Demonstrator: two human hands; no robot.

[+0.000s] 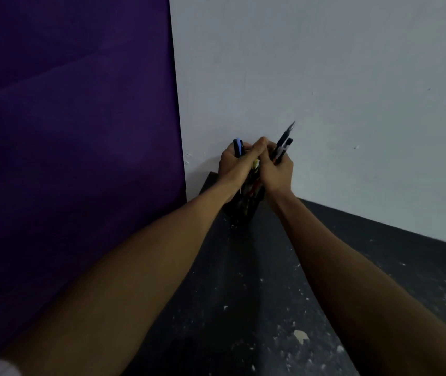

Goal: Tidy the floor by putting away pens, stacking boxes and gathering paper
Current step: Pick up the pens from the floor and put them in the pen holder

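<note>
Both my arms reach forward to the corner where the dark floor meets the wall. My left hand (234, 164) is closed around a blue pen and a black pen (239, 147) that stick up from its fist. My right hand (277, 169) grips a bundle of dark pens (284, 143) whose tips point up and to the right. Between and below the two hands stands a dark pen holder (244, 207) on the floor, with several more pens, yellow and red among them, inside it. My hands hide most of the holder's rim.
A purple panel (75, 131) fills the left side. A pale grey wall (324, 90) runs across the back. The dark floor (243, 308) is strewn with white crumbs and a larger pale chip (301, 336) near the bottom right.
</note>
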